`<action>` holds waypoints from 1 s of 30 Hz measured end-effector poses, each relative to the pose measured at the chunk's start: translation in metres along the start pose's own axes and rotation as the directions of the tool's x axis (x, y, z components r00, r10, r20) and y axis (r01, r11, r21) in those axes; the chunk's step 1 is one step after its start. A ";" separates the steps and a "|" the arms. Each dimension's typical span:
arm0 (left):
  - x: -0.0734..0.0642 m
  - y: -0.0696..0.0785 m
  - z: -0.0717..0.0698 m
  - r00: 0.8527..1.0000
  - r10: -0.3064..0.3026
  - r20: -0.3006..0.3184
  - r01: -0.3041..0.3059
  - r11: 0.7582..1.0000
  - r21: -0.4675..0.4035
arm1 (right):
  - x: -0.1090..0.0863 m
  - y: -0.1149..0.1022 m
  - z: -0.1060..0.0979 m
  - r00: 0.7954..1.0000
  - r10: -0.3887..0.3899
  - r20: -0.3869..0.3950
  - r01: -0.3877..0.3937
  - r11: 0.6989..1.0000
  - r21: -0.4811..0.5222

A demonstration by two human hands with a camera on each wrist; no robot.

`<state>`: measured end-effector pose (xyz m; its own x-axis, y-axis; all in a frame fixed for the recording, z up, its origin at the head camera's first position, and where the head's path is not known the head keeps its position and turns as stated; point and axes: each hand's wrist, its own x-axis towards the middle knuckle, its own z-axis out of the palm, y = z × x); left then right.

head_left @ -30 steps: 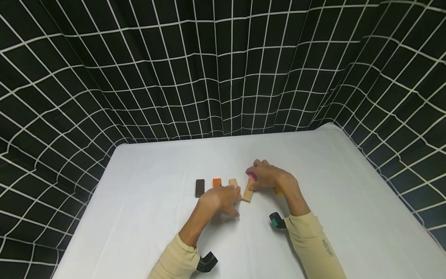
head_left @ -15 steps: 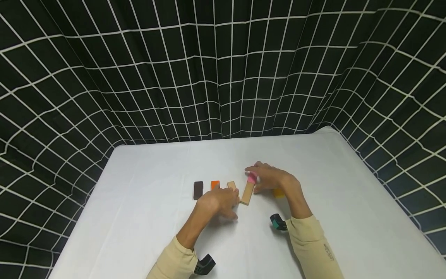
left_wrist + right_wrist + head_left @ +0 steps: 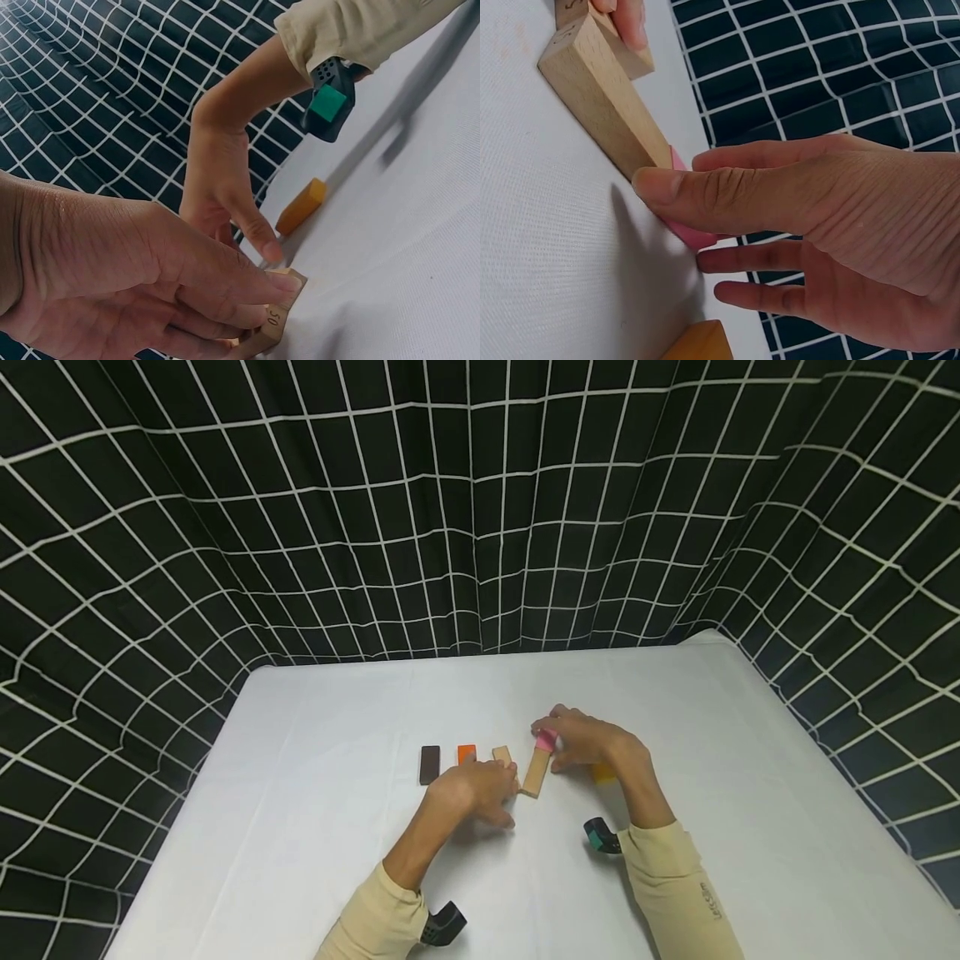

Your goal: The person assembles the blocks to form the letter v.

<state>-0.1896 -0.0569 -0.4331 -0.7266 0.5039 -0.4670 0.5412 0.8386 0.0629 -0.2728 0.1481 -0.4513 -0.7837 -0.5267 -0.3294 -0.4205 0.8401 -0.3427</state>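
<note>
My left hand rests its fingertips on a light wooden block; its thumb is spread away, apart from the block in the head view. Another wooden block slants beside it, their near ends close together. Small marks show on the near end of one wooden block in the left wrist view. A pink block continues the slanted block at its far end. My right hand is around the pink block, index finger at its far end. Its thumb lies beside the join, seemingly apart from the blocks, fingers fairly straight.
A dark brown block and an orange block, partly hidden by the left hand, lie to the left. A yellow block sits under the right wrist. White cloth covers the table; a dark gridded curtain surrounds it.
The right thumb has drawn back to the right from the slanted wooden block, and more of the pink block shows. The left hand has stayed nearly still.
</note>
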 end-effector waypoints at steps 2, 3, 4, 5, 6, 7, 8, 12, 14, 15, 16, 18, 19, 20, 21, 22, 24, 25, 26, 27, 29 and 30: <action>0.000 -0.001 0.000 1.000 -0.001 0.001 0.001 1.000 -0.008 | -0.001 0.000 0.000 1.000 0.006 -0.002 -0.006 1.000 0.001; 0.000 -0.001 0.001 1.000 -0.002 0.003 0.002 1.000 -0.013 | -0.001 0.000 -0.001 1.000 0.008 -0.002 -0.008 1.000 -0.002; 0.000 -0.001 0.001 1.000 -0.004 0.004 0.004 1.000 -0.019 | -0.002 0.000 -0.002 1.000 0.011 -0.003 -0.011 1.000 -0.006; 0.000 -0.002 0.001 1.000 -0.005 0.005 0.005 1.000 -0.025 | -0.003 0.000 -0.003 1.000 0.016 -0.006 -0.016 1.000 -0.009; -0.001 -0.002 0.001 1.000 -0.007 0.004 0.007 0.999 -0.036 | -0.004 0.000 -0.005 1.000 0.013 -0.011 -0.013 1.000 -0.017; 0.000 -0.002 0.001 1.000 -0.009 0.004 0.009 0.999 -0.046 | -0.006 -0.001 -0.007 1.000 0.015 -0.015 -0.016 1.000 -0.018; 0.000 -0.003 0.001 1.000 -0.010 0.003 0.010 0.999 -0.051 | -0.008 0.000 -0.009 1.000 0.018 -0.021 -0.018 1.000 -0.018; 0.001 -0.002 0.000 1.000 -0.013 -0.006 0.013 0.998 -0.066 | -0.018 0.003 -0.018 0.999 0.032 -0.041 -0.032 0.999 0.009; 0.001 -0.001 0.000 1.000 -0.015 -0.005 0.014 0.997 -0.072 | -0.023 0.005 -0.022 0.997 0.059 -0.041 -0.057 0.998 0.032; 0.001 -0.001 0.000 1.000 -0.017 -0.005 0.016 0.997 -0.079 | -0.026 0.007 -0.023 0.997 0.066 -0.039 -0.065 0.997 0.043; 0.001 0.000 0.001 1.000 -0.018 -0.003 0.018 0.996 -0.084 | -0.029 0.009 -0.025 0.997 0.075 -0.033 -0.073 0.996 0.049; 0.001 0.000 0.001 1.000 -0.022 -0.003 0.021 0.995 -0.096 | -0.034 0.014 -0.026 0.996 0.090 -0.017 -0.089 0.994 0.061; 0.000 0.001 0.002 1.000 -0.024 -0.002 0.024 0.995 -0.098 | -0.037 0.016 -0.027 0.996 0.093 -0.010 -0.092 0.993 0.069; 0.000 0.001 0.002 1.000 -0.026 -0.002 0.026 0.995 -0.096 | -0.039 0.019 -0.028 0.996 0.094 -0.004 -0.093 0.993 0.070; 0.000 0.000 0.002 1.000 -0.029 -0.003 0.029 0.995 -0.097 | -0.041 0.021 -0.028 0.994 0.106 0.003 -0.106 0.992 0.072; 0.000 0.000 0.001 1.000 -0.030 -0.002 0.029 0.995 -0.093 | -0.043 0.023 -0.029 0.993 0.118 0.007 -0.119 0.990 0.074; 0.000 -0.001 0.001 1.000 -0.031 -0.001 0.031 0.996 -0.086 | -0.045 0.026 -0.030 0.991 0.135 0.014 -0.135 0.988 0.074; 0.000 -0.001 0.000 1.000 -0.031 0.000 0.031 0.996 -0.083 | -0.047 0.028 -0.030 0.990 0.142 0.014 -0.143 0.987 0.076; -0.001 -0.001 -0.001 1.000 -0.028 0.001 0.028 0.996 -0.080 | -0.048 0.029 -0.030 0.989 0.150 0.015 -0.151 0.986 0.075; -0.001 -0.001 -0.001 1.000 -0.025 0.002 0.025 0.997 -0.079 | -0.049 0.030 -0.030 0.988 0.156 0.019 -0.157 0.985 0.079; -0.001 0.000 -0.002 1.000 -0.017 0.005 0.018 0.997 -0.076 | -0.050 0.031 -0.028 0.989 0.148 0.028 -0.150 0.986 0.076; -0.001 0.000 -0.002 1.000 -0.013 0.006 0.014 0.997 -0.073 | -0.050 0.031 -0.027 0.988 0.148 0.034 -0.150 0.986 0.076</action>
<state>-0.1893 -0.0567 -0.4307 -0.7315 0.4915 -0.4727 0.4989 0.8583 0.1204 -0.2588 0.2039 -0.4217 -0.8209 -0.4010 -0.4065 -0.2623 0.8971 -0.3555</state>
